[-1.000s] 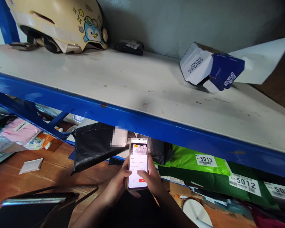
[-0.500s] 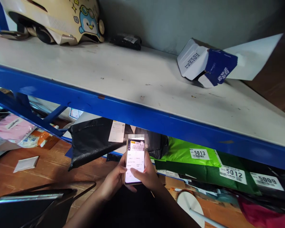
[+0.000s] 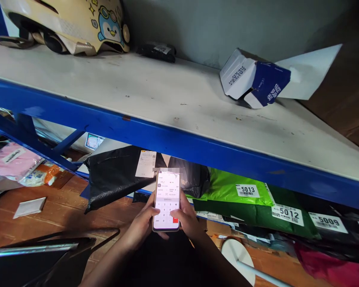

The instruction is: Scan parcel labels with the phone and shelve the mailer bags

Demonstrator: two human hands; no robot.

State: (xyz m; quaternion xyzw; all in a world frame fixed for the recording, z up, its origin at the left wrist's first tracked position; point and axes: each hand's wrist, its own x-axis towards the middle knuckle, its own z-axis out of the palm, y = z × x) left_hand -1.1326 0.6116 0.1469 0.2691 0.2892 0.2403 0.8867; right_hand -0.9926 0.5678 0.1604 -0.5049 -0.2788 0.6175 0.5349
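Observation:
A smartphone (image 3: 166,201) is held upright between both hands below the shelf edge, its lit screen showing a number keypad. My left hand (image 3: 146,221) grips its left side, the thumb over the keypad's left column. Around the right side my right hand (image 3: 187,217) is closed, with its thumb near the red key at the lower right. Fingers behind the phone are mostly hidden. Just beyond it lie a black plastic parcel (image 3: 113,177) with a white label (image 3: 146,163) and a second dark parcel (image 3: 191,177).
The blue-edged shelf (image 3: 167,95) spans the view, bearing a cream helmet (image 3: 68,24), a small black packet (image 3: 157,52) and a torn blue-white box (image 3: 254,79). Below right lie a bright green parcel (image 3: 224,187) and a dark green one (image 3: 242,215). A white round base (image 3: 237,259) stands on the floor.
The phone screen has switched from a label and text page to a number keypad. My right thumb has shifted from mid-screen to the lower right. The view has moved slightly.

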